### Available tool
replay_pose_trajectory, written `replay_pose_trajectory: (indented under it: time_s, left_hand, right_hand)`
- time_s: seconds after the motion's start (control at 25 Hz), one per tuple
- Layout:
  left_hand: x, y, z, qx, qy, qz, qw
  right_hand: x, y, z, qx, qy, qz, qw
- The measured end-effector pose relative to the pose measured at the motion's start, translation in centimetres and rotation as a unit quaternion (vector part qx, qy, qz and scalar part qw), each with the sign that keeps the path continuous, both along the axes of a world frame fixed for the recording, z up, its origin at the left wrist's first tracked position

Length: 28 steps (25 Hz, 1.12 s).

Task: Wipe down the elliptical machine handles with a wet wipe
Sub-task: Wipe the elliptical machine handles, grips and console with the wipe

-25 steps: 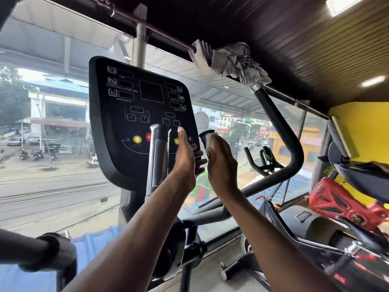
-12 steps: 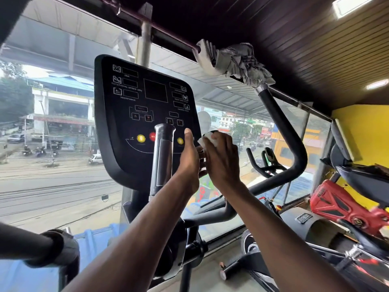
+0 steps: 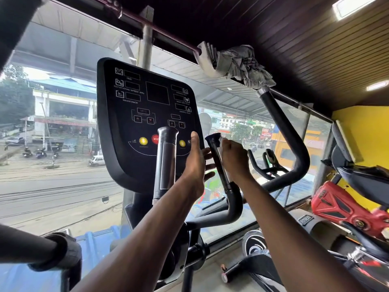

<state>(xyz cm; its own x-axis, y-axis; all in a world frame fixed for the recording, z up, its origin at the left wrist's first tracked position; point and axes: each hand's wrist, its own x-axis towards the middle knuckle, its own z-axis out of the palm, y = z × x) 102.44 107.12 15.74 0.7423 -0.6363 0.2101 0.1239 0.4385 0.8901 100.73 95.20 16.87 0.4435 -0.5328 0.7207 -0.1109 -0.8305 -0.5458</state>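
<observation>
Two short black fixed handles rise below the console [image 3: 147, 123]: the left grip [image 3: 166, 161] and the right grip [image 3: 219, 163]. My right hand [image 3: 234, 159] is curled around the right grip's right side and holds a white wet wipe [image 3: 221, 141] against it near the top. My left hand [image 3: 196, 165] stands with straight fingers against the grip's left side. A long curved moving handle [image 3: 282, 131] arcs up on the right; a grey cloth [image 3: 237, 64] covers its top.
Another moving handle [image 3: 31, 247] crosses the lower left. A glass wall with a street view lies ahead. Red and black exercise machines [image 3: 345, 205] crowd the right by a yellow wall [image 3: 366, 133].
My right hand has slid down from the grip's top, uncovering the cap, with the wipe still against the grip. My left hand has opened beside it. The camera has shifted.
</observation>
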Motion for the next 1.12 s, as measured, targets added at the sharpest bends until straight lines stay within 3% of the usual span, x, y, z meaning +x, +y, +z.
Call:
replay_pose_trajectory:
  time_s: [0.08, 0.16, 0.2, 0.32, 0.44, 0.6, 0.72, 0.88, 1.12]
  left_hand:
    - [0.0, 0.0, -0.1, -0.004, -0.005, 0.001, 1.000]
    - [-0.2, 0.1, 0.0, -0.006, -0.002, 0.005, 1.000]
    - [-0.2, 0.2, 0.0, -0.005, 0.001, 0.007, 1.000]
    - [0.0, 0.1, 0.1, -0.004, 0.004, 0.006, 1.000]
    - [0.0, 0.1, 0.1, 0.004, 0.015, 0.000, 1.000]
    - [0.1, 0.0, 0.2, -0.001, 0.021, 0.001, 1.000]
    - [0.3, 0.0, 0.1, 0.000, 0.017, 0.005, 1.000]
    - [0.2, 0.3, 0.0, 0.002, 0.007, -0.003, 1.000]
    - [0.1, 0.4, 0.1, 0.007, 0.008, -0.016, 1.000]
  right_hand:
    - [-0.3, -0.2, 1.3, 0.196, 0.033, 0.128, 0.972]
    - [-0.6, 0.3, 1.7, 0.299, 0.028, 0.185, 0.936]
    - [-0.5, 0.6, 1.6, 0.281, 0.042, 0.166, 0.944]
    - [0.5, 0.6, 0.2, 0.031, 0.008, -0.025, 0.999]
    - [0.4, 1.3, 0.1, -0.125, -0.066, -0.010, 0.990]
    - [0.8, 1.3, 2.5, -0.286, 0.056, -0.024, 0.956]
    - [0.8, 0.8, 4.2, -0.269, 0.136, -0.005, 0.953]
    - [1.5, 1.1, 3.1, -0.084, 0.021, 0.023, 0.996]
    - [0.9, 1.4, 1.1, -0.139, 0.027, -0.066, 0.988]
